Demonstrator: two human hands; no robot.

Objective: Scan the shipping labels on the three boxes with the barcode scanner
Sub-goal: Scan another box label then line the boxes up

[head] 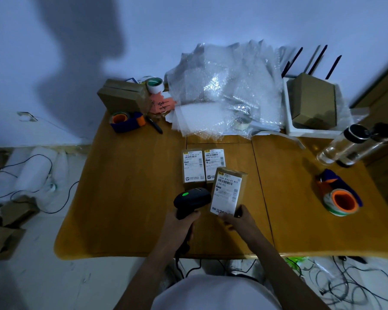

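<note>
Three small cardboard boxes with white shipping labels are on the wooden table (126,198). The left box (193,167) and the middle box (214,163) lie flat side by side, labels up. The third box (227,190) is tilted, its near end raised by my right hand (239,221), which grips its lower edge. My left hand (180,224) grips the handle of a black barcode scanner (192,201). A green light glows on top of the scanner. Its head points toward the boxes, just left of the tilted one.
A heap of bubble wrap (229,90) fills the back of the table. Tape dispensers sit at back left (127,121) and at right (339,196). Cardboard boxes (123,95), a white tray with a box (311,104), a clear bottle (343,144) and floor cables (345,280) surround the work area.
</note>
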